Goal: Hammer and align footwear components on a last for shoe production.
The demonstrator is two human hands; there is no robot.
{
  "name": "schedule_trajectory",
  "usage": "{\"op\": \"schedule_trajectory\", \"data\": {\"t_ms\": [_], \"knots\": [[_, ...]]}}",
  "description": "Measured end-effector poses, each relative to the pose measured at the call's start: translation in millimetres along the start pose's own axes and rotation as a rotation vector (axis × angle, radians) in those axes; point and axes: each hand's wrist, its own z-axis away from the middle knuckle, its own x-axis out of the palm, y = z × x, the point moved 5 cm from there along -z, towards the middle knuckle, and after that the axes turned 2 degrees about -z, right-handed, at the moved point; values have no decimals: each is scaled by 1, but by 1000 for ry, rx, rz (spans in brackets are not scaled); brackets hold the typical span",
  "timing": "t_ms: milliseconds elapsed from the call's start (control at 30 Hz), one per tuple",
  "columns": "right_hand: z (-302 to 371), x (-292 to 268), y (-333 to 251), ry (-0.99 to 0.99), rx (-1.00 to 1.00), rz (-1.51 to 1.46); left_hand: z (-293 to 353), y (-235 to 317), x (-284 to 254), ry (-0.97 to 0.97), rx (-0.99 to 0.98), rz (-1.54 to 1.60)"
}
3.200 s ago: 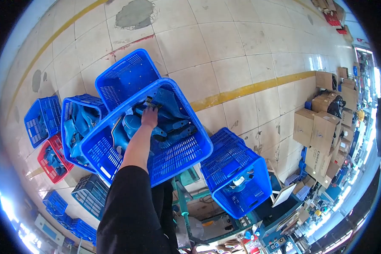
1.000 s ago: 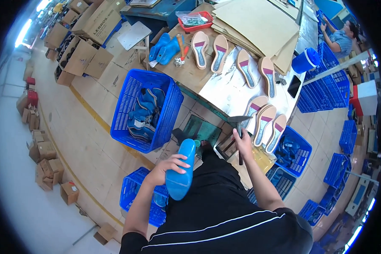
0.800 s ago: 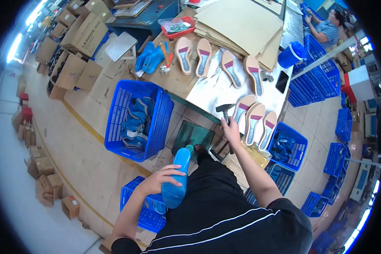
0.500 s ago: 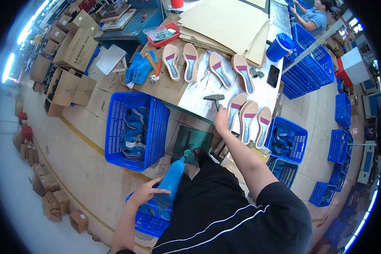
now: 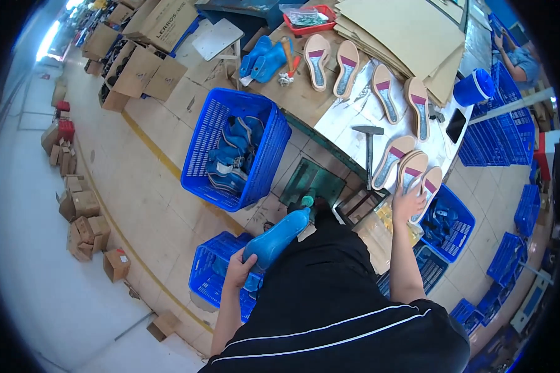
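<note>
Left hand (image 5: 239,273), lower centre: closed around one blue shoe form (image 5: 275,238), now lowered beside a blue basket (image 5: 205,283); half a second ago it was raised higher. Right hand (image 5: 409,202), centre right: has left the hammer (image 5: 368,149) and rests flat on a sole (image 5: 410,174). Soles on the table (image 5: 354,112), upper centre: seven. Hammer: one. Large basket (image 5: 235,149) of blue forms: one.

Tiled floor (image 5: 137,205) with yellow line (image 5: 149,140), cardboard boxes (image 5: 81,205), workbench (image 5: 354,118)
</note>
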Motion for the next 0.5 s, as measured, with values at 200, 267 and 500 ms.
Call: {"op": "schedule_trajectory", "data": {"t_ms": [200, 267, 500], "knots": [[11, 44, 48, -483, -111, -44, -9, 42, 7, 120, 91, 1], [19, 35, 30, -480, -42, 15, -10, 55, 0, 162, 130, -85], [15, 14, 21, -361, -158, -182, -30, 49, -11, 204, 210, 65]]}}
